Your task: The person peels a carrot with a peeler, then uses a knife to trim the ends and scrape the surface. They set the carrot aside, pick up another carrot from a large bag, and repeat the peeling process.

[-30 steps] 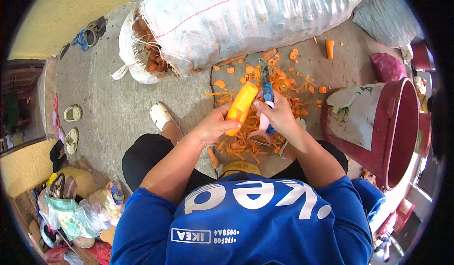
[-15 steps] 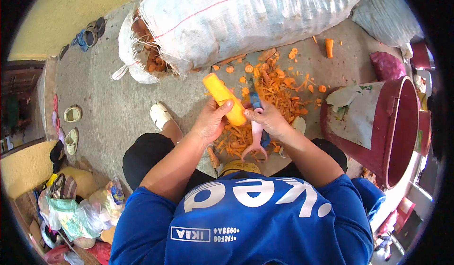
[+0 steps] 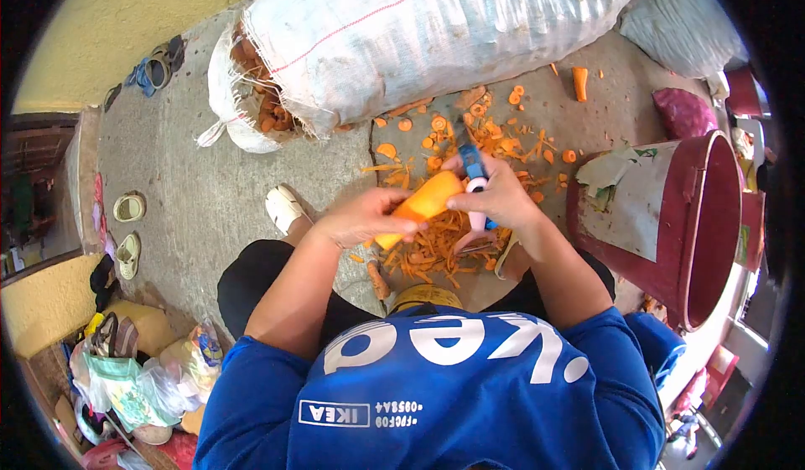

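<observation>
My left hand (image 3: 362, 217) is wrapped round the lower left part of a peeled orange carrot (image 3: 430, 199), thumb on top. The carrot slants up to the right in front of my body. At its upper right end, the fingers of my right hand (image 3: 501, 193) touch it while gripping a peeler with a pink handle (image 3: 476, 217) and a blue part (image 3: 472, 161). Beneath both hands, orange peelings (image 3: 436, 256) and round carrot slices lie scattered on the concrete floor. Part of the peeler is hidden by my right fingers.
A large white sack (image 3: 402, 42) lies across the top, carrots showing at its open left end. To the right, a dark red bin (image 3: 679, 218) lies tipped beside a pink bag (image 3: 683, 114). Plastic bags (image 3: 134, 378) are at lower left, slippers (image 3: 128, 205) at left.
The carrot has turned from leaning up-left to leaning up-right. My left hand has moved slightly down and left with it; my right hand, with the peeler, has moved right and up.
</observation>
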### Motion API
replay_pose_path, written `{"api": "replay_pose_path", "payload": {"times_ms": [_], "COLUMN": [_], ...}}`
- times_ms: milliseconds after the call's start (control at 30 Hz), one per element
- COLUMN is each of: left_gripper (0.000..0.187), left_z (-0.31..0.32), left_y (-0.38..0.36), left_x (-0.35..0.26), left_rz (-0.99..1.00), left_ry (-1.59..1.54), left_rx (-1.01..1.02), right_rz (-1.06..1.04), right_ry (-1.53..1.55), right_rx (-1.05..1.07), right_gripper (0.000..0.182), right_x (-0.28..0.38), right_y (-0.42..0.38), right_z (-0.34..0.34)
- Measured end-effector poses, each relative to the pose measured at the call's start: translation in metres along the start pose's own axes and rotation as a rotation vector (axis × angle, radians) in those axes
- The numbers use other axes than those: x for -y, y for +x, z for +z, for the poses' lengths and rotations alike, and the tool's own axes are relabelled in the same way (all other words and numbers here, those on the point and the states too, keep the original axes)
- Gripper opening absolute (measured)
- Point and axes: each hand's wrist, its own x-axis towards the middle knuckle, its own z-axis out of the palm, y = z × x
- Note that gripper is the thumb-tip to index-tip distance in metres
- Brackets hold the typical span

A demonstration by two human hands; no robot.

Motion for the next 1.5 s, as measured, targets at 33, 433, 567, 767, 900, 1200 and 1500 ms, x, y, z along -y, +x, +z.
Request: {"api": "replay_pose_path", "payload": {"times_ms": [33,433,567,767,900,1200,1500], "left_gripper": [0.049,0.033,0.032,0.031,0.030,0.024,0.026], "left_z": [0.003,-0.001,0.000,-0.001,0.000,0.000,0.016], "left_y": [0.004,0.018,0.018,0.019,0.020,0.012,0.013], "left_x": [0.004,0.029,0.029,0.034,0.036,0.030,0.013], "left_rz": [-0.003,0.000,0.026,-0.050,-0.002,-0.099,-0.114], "left_ry": [0.200,0.385,0.385,0.339,0.386,-0.232,0.712], "left_rx": [-0.043,-0.565,-0.567,-0.530,-0.520,-0.169,-0.489], "right_rz": [-0.026,-0.157,-0.165,-0.075,-0.082,-0.108,0.124], "right_ry": [-0.077,-1.056,-1.104,-1.226,-1.222,-1.189,-1.241], "right_rx": [0.016,-0.084,-0.063,-0.114,-0.115,-0.104,0.030], "right_gripper": [0.037,0.028,0.027,0.025,0.024,0.021,0.019], "right_x": [0.000,0.001,-0.005,-0.018,-0.021,-0.026,-0.029], "right_y": [-0.002,-0.023,-0.022,-0.019,-0.018,-0.017,-0.012], "right_z": [0.005,0.030,0.030,0.036,0.036,0.032,0.032]}}
